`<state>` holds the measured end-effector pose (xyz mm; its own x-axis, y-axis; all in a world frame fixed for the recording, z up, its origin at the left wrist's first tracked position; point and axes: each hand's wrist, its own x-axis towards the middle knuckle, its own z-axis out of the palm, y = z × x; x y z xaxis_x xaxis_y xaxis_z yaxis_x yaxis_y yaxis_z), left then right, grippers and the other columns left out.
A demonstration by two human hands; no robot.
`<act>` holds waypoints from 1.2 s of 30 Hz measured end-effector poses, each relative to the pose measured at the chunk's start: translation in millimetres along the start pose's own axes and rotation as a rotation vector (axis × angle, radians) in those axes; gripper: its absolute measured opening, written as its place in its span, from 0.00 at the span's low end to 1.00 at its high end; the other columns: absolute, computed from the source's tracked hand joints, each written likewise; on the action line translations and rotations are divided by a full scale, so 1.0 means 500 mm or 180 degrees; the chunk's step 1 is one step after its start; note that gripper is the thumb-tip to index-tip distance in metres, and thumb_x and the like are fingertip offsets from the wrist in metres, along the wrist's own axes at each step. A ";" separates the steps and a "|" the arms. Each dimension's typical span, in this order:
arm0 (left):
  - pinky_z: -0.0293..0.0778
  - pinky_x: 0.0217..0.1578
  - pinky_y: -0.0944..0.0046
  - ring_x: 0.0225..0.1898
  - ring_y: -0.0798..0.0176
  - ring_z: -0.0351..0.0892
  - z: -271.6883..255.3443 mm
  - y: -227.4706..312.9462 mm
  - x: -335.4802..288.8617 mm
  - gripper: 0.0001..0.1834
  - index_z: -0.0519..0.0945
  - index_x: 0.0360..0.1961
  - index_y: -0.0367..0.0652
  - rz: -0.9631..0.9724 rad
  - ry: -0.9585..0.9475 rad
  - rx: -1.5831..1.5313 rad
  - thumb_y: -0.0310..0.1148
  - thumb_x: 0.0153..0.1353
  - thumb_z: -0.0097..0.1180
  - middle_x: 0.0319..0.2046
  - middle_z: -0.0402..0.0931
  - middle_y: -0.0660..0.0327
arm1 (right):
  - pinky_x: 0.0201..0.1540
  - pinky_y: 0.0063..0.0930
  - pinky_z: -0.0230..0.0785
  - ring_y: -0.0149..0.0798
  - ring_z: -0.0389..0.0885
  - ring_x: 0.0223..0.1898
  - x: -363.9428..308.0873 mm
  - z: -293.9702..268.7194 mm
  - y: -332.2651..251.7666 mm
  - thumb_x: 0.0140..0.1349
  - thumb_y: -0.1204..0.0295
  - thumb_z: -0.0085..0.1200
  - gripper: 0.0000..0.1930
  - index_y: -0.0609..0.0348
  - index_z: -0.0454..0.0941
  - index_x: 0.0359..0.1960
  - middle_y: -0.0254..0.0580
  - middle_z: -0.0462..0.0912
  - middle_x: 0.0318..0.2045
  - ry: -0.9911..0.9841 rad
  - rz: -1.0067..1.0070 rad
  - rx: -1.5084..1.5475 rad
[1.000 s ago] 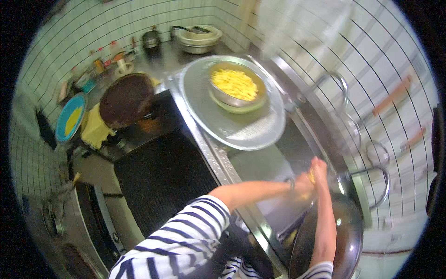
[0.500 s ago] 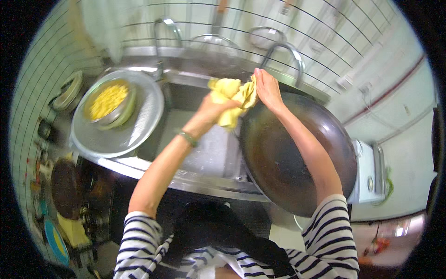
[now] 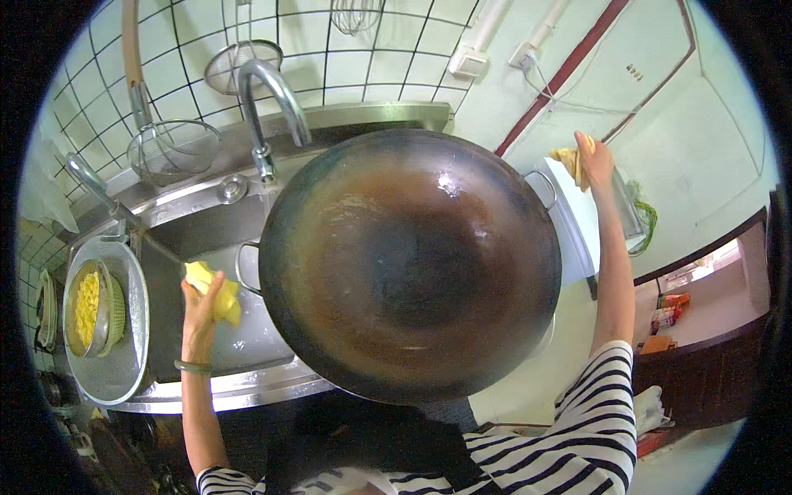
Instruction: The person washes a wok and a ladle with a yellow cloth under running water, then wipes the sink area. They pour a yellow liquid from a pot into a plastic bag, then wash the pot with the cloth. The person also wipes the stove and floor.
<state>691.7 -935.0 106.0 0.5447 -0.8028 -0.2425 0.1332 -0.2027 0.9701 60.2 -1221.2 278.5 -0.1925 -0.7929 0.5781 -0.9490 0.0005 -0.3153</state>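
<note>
Head view: a wide, round, dark-brown metal wok (image 3: 404,272) takes up the middle, hollow side up, overlapping the right part of the stainless-steel sink (image 3: 177,235); what bears its weight is hidden. 2 thin metal handles: left loop (image 3: 241,268) over the basin, right loop (image 3: 546,188) near a white box-shaped appliance (image 3: 575,223).

Left hand (image 3: 200,307) is above the basin, near the left loop but apart from it. Its fingers are folded round a soft bright-yellow cloth (image 3: 224,304), parted only by the fabric. Right hand (image 3: 600,163) is beyond the right loop, well apart from the metal, fingers bent over a bunched tan-yellow cloth (image 3: 568,158), little gap showing. Neither hand touches the wok.

Step in hand, my reading: cloths held at either side of the wok, no hold on it yet. A grip on the handles would call for each cloth folded over its loop, the right hand having farther to reach, and both grips firm before taking weight. Wok looks heavy; uneven lifting could tip it.
</note>
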 end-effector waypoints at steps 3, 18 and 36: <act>0.76 0.37 0.64 0.38 0.65 0.76 0.030 -0.045 -0.009 0.18 0.65 0.51 0.38 -0.0249 -0.0971 -0.0532 0.29 0.62 0.55 0.38 0.74 0.60 | 0.33 0.33 0.66 0.30 0.72 0.28 -0.051 0.077 0.092 0.61 0.41 0.44 0.33 0.65 0.77 0.27 0.39 0.77 0.24 -0.1031 0.0856 0.0746; 0.73 0.27 0.68 0.27 0.69 0.78 0.082 -0.179 0.026 0.17 0.78 0.40 0.36 0.0539 0.0289 0.1023 0.41 0.62 0.55 0.28 0.80 0.62 | 0.29 0.21 0.68 0.26 0.73 0.28 -0.143 0.157 0.189 0.65 0.77 0.44 0.22 0.58 0.61 0.61 0.37 0.76 0.32 -0.0824 0.0507 0.2274; 0.72 0.29 0.68 0.30 0.68 0.76 -0.043 -0.261 -0.014 0.17 0.71 0.46 0.35 -0.0092 -0.0247 0.0175 0.39 0.65 0.49 0.32 0.78 0.60 | 0.31 0.28 0.68 0.29 0.73 0.27 0.110 -0.302 -0.425 0.58 0.64 0.54 0.15 0.68 0.79 0.33 0.38 0.79 0.24 -0.0964 -0.0923 -0.0502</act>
<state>688.1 -890.8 -18.8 0.4753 -0.8367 -0.2721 0.1011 -0.2553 0.9616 213.5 -1172.7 490.9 0.1467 -0.9166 0.3719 -0.9839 -0.1740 -0.0406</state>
